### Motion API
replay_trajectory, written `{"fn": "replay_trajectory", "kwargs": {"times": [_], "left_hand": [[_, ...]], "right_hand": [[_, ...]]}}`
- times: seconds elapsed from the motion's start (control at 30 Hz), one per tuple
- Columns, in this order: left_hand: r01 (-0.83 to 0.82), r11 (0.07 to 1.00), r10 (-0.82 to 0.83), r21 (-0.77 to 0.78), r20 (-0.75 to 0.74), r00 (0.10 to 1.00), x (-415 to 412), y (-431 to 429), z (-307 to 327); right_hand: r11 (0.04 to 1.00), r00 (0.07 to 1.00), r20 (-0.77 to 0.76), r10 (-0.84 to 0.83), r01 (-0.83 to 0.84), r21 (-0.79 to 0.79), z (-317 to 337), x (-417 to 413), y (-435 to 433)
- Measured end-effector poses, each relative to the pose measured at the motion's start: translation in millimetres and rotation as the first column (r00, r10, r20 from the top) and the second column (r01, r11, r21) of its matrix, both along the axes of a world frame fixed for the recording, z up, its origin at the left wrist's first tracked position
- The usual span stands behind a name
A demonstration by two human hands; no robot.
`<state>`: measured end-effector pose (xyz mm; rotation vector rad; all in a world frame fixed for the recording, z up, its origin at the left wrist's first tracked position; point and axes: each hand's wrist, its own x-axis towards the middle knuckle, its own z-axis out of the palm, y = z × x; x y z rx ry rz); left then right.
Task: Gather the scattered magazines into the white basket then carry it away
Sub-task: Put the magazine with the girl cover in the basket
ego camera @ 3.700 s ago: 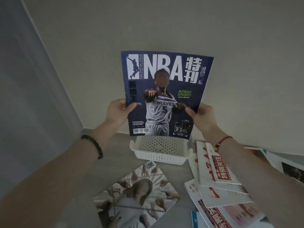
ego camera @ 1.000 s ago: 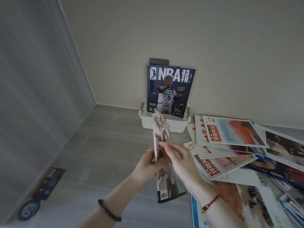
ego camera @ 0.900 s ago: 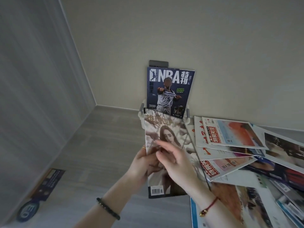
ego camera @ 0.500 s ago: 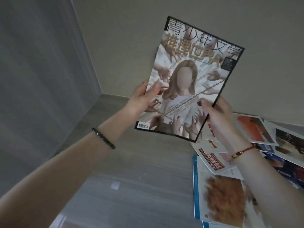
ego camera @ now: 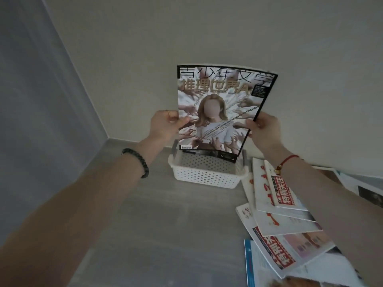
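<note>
Grey floor (ego camera: 165, 235) under a bare wall (ego camera: 228, 27). Above the white basket (ego camera: 207, 175), held upright: a glossy magazine (ego camera: 219, 108) — left hand (ego camera: 163, 126) pinching one side edge, right hand (ego camera: 264, 131) the other. Likely light, floppy, slick; best gripped at both edges to stop sagging.

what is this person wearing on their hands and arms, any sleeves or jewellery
No sleeves are in view. The left hand has a thin gold-coloured ring on one finger, and a bracelet of dark round beads sits at its wrist. The right hand has a thin red cord bracelet at its wrist, with a small gold-coloured bead on it.
</note>
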<state>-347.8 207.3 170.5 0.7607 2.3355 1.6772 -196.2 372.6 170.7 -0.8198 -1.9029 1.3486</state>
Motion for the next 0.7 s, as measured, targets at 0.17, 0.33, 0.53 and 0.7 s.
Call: {"fn": "replay_trajectory", "kwargs": {"times": [0.17, 0.33, 0.53, 0.7], "left_hand": [[0.034, 0.999, -0.032, -0.023, 0.094, 0.995, -32.6, 34.4, -39.0], [-0.029, 0.992, 0.042, -0.123, 0.104, 0.994, -45.2, 52.4, -84.2], [-0.144, 0.986, 0.157, -0.089, 0.157, 0.975, -53.6, 65.9, -105.4], [-0.278, 0.958, 0.284, -0.069, 0.112, 0.952, -61.4, 67.6, -109.3]], "right_hand": [[0.996, 0.992, 0.087, -0.088, 0.091, -0.022, -39.3, -29.6, 30.6], [0.974, 0.959, 0.173, -0.224, 0.225, 0.014, -77.1, -41.3, 40.5], [0.953, 0.931, 0.219, -0.294, 0.303, -0.011, -104.8, -50.2, 50.1], [0.946, 0.929, 0.192, -0.317, 0.324, -0.003, -108.7, -61.8, 56.5]]}}
